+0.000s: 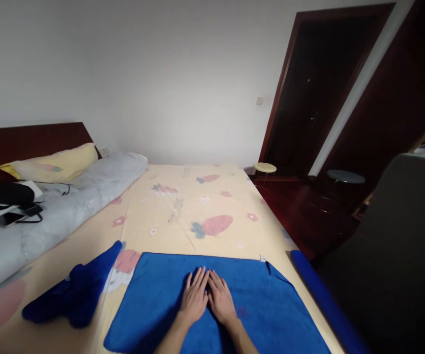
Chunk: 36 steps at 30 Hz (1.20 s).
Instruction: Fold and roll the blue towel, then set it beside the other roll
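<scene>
The blue towel (257,300) lies spread flat on the bed sheet (183,206), directly under both sets of fingers and extending beyond them on all sides. Its far edge runs straight across just ahead of the fingertips; one far corner, to the right of the fingers, is folded up slightly.

The left hand (195,297) rests palm-down on the towel, fingers extended, held together and gripping nothing. The right hand (220,298) rests beside it in the same flat, extended posture, gripping nothing. The inner edges of the two hands touch at the centre of the towel.

To the left of the fingers, apart from the spread towel, a second blue cloth (75,290) lies crumpled on the sheet. Farther left, a rolled grey quilt (68,206) runs along the bed, with a yellow pillow (53,164) at the headboard (31,137). Well to the right of the fingers, off the bed, two round stools (264,168) stand near a dark doorway (319,93).
</scene>
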Tool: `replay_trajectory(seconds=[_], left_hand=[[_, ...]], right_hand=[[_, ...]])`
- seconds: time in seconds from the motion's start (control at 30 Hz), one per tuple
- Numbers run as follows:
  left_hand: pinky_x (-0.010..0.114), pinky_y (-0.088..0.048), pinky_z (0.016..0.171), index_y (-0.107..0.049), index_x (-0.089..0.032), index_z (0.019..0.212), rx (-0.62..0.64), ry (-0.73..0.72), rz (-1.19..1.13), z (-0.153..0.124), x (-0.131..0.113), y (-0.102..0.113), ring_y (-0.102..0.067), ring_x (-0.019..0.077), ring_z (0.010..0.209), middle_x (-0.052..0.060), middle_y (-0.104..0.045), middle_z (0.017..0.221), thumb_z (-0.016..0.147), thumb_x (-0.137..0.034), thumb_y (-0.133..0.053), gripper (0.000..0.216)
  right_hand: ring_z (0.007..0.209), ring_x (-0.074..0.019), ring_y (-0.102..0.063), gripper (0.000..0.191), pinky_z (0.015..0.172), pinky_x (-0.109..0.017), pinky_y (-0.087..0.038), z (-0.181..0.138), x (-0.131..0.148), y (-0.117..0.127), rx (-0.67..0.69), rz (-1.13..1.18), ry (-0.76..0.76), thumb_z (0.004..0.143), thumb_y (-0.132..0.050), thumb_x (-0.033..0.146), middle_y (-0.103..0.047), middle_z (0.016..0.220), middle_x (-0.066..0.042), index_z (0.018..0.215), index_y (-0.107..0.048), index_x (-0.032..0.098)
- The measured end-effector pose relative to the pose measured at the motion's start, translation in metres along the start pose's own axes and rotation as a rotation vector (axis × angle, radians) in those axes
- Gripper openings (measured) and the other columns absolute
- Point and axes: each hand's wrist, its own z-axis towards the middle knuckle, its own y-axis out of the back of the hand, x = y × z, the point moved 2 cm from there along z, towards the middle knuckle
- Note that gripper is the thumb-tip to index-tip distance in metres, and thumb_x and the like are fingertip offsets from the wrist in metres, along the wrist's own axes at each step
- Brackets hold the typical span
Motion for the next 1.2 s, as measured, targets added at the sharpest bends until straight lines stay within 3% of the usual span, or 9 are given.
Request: replay_trajectory(seconds=[0.1, 0.23, 0.43, 0.6, 0.77, 0.93, 1.03, 1.1, 1.2], left_hand=[[0.047, -0.025, 0.116, -0.006, -0.032, 0.147, 0.052, 0.029, -0.015, 0.007, 0.015, -0.01, -0.022, 0.0195, 0.144, -0.001, -0.018, 0.157, 0.094, -0.039, -0.03, 0.058], [0.051, -0.017, 0.117, -0.014, -0.033, 0.147, 0.108, 0.258, 0.001, 0.001, 0.087, 0.004, -0.017, 0.0204, 0.145, 0.0, -0.016, 0.158, 0.094, -0.049, -0.021, 0.056], [0.055, -0.012, 0.116, -0.008, -0.028, 0.148, 0.338, 0.583, 0.011, -0.002, 0.182, 0.038, -0.002, 0.0228, 0.147, 0.0, -0.001, 0.159, 0.087, -0.06, -0.024, 0.071], [0.061, -0.019, 0.111, -0.008, -0.015, 0.148, 0.318, 0.78, 0.073, -0.011, 0.215, 0.051, -0.008, 0.0278, 0.146, 0.012, -0.003, 0.158, 0.087, -0.06, -0.02, 0.077], [0.056, -0.004, 0.116, -0.015, -0.008, 0.147, 0.196, 0.712, 0.175, 0.001, 0.181, 0.047, -0.002, 0.0258, 0.146, 0.012, -0.007, 0.158, 0.09, -0.044, -0.02, 0.068], [0.046, -0.015, 0.118, -0.017, -0.02, 0.147, 0.065, 0.132, -0.022, 0.038, 0.053, 0.01, -0.014, 0.0222, 0.145, 0.002, -0.019, 0.157, 0.09, -0.029, -0.024, 0.059], [0.036, -0.021, 0.117, -0.019, -0.025, 0.147, 0.083, 0.088, -0.07, 0.048, 0.006, -0.008, -0.023, 0.0182, 0.143, -0.003, -0.024, 0.155, 0.09, -0.03, -0.028, 0.058], [0.036, -0.022, 0.117, -0.02, -0.032, 0.146, 0.089, 0.121, -0.073, 0.046, 0.007, -0.009, -0.024, 0.0183, 0.143, -0.007, -0.023, 0.155, 0.09, -0.034, -0.031, 0.057], [0.045, -0.019, 0.117, -0.021, -0.038, 0.145, 0.102, 0.23, -0.062, 0.032, 0.052, 0.003, -0.021, 0.0206, 0.144, -0.008, -0.019, 0.156, 0.09, -0.038, -0.031, 0.056]], right_hand=[[0.142, -0.021, -0.027, 0.051, 0.115, -0.046, -0.026, 0.004, -0.025, 0.003, -0.02, -0.054, -0.028, 0.091, -0.032, 0.038, -0.033, 0.152, -0.006, 0.141, -0.035, 0.026], [0.14, -0.0224, -0.031, 0.055, 0.114, -0.048, -0.028, -0.011, -0.103, 0.043, -0.122, -0.186, -0.173, 0.092, -0.028, 0.049, -0.037, 0.149, -0.009, 0.138, -0.041, 0.023], [0.141, -0.0237, -0.029, 0.06, 0.113, -0.047, -0.03, -0.031, -0.208, 0.101, 0.028, -0.354, -0.29, 0.088, -0.032, 0.055, -0.033, 0.152, -0.008, 0.141, -0.035, 0.026], [0.141, -0.0248, -0.029, 0.064, 0.111, -0.047, -0.032, -0.036, -0.242, 0.112, 0.051, -0.456, -0.503, 0.087, -0.032, 0.053, -0.033, 0.152, -0.008, 0.143, -0.032, 0.02], [0.139, -0.0281, -0.032, 0.057, 0.115, -0.049, -0.025, -0.013, -0.187, 0.099, -0.136, -0.529, -0.515, 0.085, -0.031, 0.023, -0.036, 0.149, -0.017, 0.139, -0.037, 0.006], [0.142, -0.0179, -0.025, 0.061, 0.116, -0.04, -0.024, 0.033, -0.059, 0.037, -0.024, -0.183, -0.102, 0.081, -0.026, 0.013, -0.031, 0.153, -0.005, 0.141, -0.035, 0.019], [0.142, -0.0187, -0.025, 0.062, 0.116, -0.04, -0.024, 0.044, -0.016, 0.009, 0.071, -0.053, -0.024, 0.08, -0.033, 0.017, -0.03, 0.152, -0.008, 0.141, -0.035, 0.016], [0.142, -0.0196, -0.025, 0.06, 0.117, -0.042, -0.023, 0.042, -0.018, 0.01, 0.091, -0.06, -0.03, 0.081, -0.035, 0.023, -0.031, 0.152, -0.008, 0.141, -0.035, 0.017], [0.143, -0.0198, -0.024, 0.058, 0.117, -0.045, -0.021, 0.023, -0.063, 0.034, 0.072, -0.143, -0.108, 0.084, -0.032, 0.03, -0.03, 0.153, -0.005, 0.141, -0.036, 0.02]])
